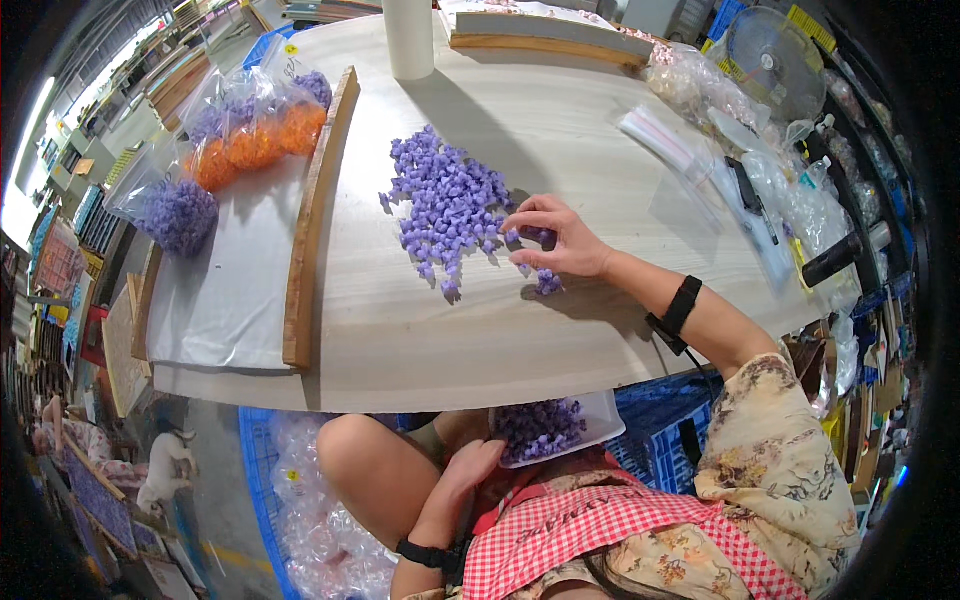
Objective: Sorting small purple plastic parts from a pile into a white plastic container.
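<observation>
A loose pile of small purple pieces (450, 195) is spread on the table, each a little knobbly, flower-like shape. My right hand (565, 240) hovers over the pile's right edge, its fingers curved and apart. A few purple pieces lie beneath the palm, and a small cluster (548, 282) rests just below the thumb. In my lap, under the table's front edge, a white plastic tray (570, 452) holds more pieces in a darker-looking purple. My left hand (474, 466) is at the tray's left side with fingers curled on its rim; the fingertips are partly hidden.
At left, a wood-edged board (250, 300) carries bags of purple (178, 218) and orange pieces (255, 142). A white cylinder (408, 40) stands at the back. Clear plastic bags (690, 165) and a black-handled tool (750, 190) lie right. Blue crates (665, 440) are below.
</observation>
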Action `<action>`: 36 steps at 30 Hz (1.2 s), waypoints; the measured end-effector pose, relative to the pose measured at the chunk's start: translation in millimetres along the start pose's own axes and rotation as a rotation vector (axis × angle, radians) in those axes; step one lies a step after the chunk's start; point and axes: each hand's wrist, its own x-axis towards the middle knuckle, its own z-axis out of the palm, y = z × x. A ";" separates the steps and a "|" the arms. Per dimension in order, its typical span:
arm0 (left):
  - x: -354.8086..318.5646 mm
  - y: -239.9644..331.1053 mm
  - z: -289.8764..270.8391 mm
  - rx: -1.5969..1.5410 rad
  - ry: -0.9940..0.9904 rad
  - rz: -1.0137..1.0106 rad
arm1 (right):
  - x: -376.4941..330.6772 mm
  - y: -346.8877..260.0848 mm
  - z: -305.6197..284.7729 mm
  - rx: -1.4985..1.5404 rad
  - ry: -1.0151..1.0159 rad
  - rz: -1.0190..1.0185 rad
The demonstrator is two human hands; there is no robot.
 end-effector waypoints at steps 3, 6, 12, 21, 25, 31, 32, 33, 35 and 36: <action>-0.2 3.3 -0.7 0.044 0.000 0.047 | 0.5 10.8 3.7 0.018 0.041 -0.015; -3.1 5.1 -1.5 0.008 0.018 0.003 | -3.0 18.8 1.1 0.110 0.060 0.001; 0.3 -3.6 0.2 0.035 0.044 0.102 | -33.5 -10.1 1.8 0.228 -0.026 0.054; -10.6 22.8 -9.8 -0.029 0.015 -0.013 | -134.1 -92.0 39.7 0.222 -0.096 -0.219; -5.8 20.5 -6.2 -0.054 -0.033 -0.043 | -157.9 -112.8 40.1 0.124 -0.266 -0.391; 8.0 -3.0 6.1 0.065 -0.006 0.205 | -40.3 -86.3 -20.9 -0.056 -0.104 -0.446; 4.7 6.4 1.6 0.067 -0.071 0.179 | -8.6 -71.8 -33.2 -0.068 -0.070 -0.416; -0.6 13.0 -1.3 0.057 -0.072 0.149 | 23.7 -55.0 -38.3 -0.075 -0.039 -0.396; -7.0 16.7 -4.5 0.059 -0.103 0.122 | 77.9 -18.9 -42.5 -0.144 -0.022 -0.334; -8.0 14.8 -5.0 0.073 -0.132 0.121 | 99.1 -3.4 -38.7 -0.152 -0.038 -0.382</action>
